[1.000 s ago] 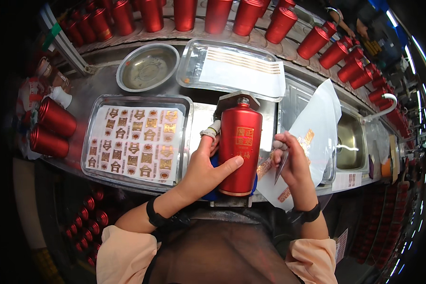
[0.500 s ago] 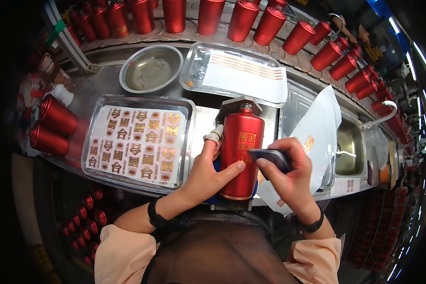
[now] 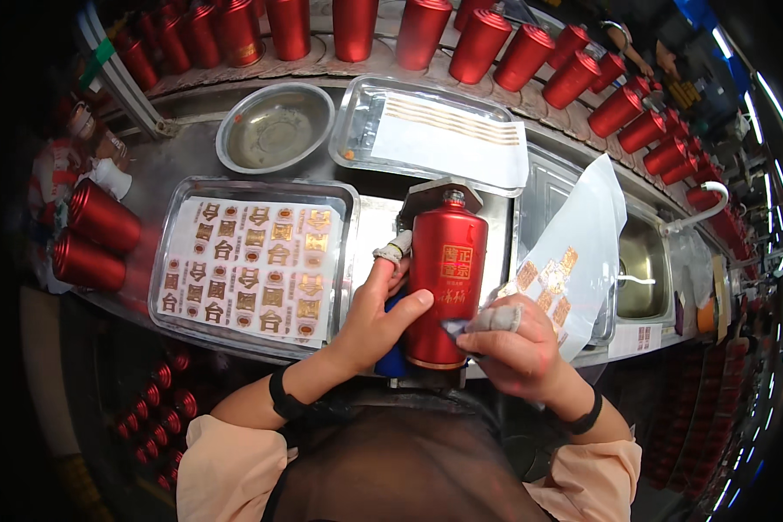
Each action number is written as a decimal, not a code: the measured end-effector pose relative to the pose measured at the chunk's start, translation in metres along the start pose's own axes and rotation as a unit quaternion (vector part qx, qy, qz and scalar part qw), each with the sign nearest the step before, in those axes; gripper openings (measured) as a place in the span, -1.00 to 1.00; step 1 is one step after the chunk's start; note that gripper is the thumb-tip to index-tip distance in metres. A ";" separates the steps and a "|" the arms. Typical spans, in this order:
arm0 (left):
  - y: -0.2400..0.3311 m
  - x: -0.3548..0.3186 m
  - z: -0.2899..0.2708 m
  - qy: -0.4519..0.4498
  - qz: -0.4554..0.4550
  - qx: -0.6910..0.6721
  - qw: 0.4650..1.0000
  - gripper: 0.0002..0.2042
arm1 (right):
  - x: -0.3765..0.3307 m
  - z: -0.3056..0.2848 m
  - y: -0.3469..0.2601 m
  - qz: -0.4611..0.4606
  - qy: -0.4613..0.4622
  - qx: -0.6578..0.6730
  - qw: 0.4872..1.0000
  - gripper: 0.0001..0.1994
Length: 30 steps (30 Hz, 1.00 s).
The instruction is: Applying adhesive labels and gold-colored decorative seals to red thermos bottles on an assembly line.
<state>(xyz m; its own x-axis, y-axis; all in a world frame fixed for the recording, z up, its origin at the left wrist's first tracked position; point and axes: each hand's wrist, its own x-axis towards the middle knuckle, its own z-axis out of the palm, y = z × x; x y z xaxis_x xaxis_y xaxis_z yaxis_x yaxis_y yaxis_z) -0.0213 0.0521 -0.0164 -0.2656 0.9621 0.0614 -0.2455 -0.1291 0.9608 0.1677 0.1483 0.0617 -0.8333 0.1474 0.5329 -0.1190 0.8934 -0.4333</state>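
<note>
A red bottle (image 3: 449,230) with gold lettering lies tilted back in a metal holder (image 3: 419,193), its neck away from me. My left hand (image 3: 376,317) holds it by the left side, thumb across its front and a white-wrapped finger alongside. Closed round a dark, flat scraper-like piece (image 3: 453,327), my right hand (image 3: 520,346) is at the lower right of the bottle, below the gold print. Most of that piece is hidden by the fingers, which also have a pale covering. Blue cloth (image 3: 392,351) shows beside the bottle's lower left.
Left stands a tray (image 3: 167,261) with a sheet of gold decals (image 3: 250,270). Behind are a metal bowl (image 3: 276,130) and a tray of striped strips (image 3: 452,122). A translucent sheet (image 3: 587,222) and a sink (image 3: 648,300) lie right. Red bottles (image 3: 354,30) line a conveyor; two more (image 3: 104,217) lie left.
My right hand has moved down the bottle with the dark piece and turned, uncovering the gold square and script. My left thumb has shifted slightly left. The conveyor bottles have moved right.
</note>
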 end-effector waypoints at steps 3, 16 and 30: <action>0.004 -0.002 -0.002 -0.007 -0.010 -0.037 0.999 -0.32 | 0.018 -0.003 0.001 0.121 -0.003 0.052 0.991 -0.78; 0.002 -0.005 -0.004 -0.008 -0.033 -0.058 0.998 -0.39 | 0.041 0.013 -0.008 0.009 -0.030 -0.015 0.999 -0.79; 0.008 -0.001 0.000 -0.016 -0.014 -0.035 0.999 -0.47 | 0.040 0.014 0.018 0.111 0.068 0.056 0.990 -0.82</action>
<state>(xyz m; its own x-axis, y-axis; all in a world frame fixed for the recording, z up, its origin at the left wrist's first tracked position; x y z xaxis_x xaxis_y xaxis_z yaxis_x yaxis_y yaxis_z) -0.0232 0.0502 -0.0091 -0.2280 0.9726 0.0450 -0.3175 -0.1180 0.9409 0.1247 0.1648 0.0652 -0.7656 0.3974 0.5059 -0.0070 0.7812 -0.6243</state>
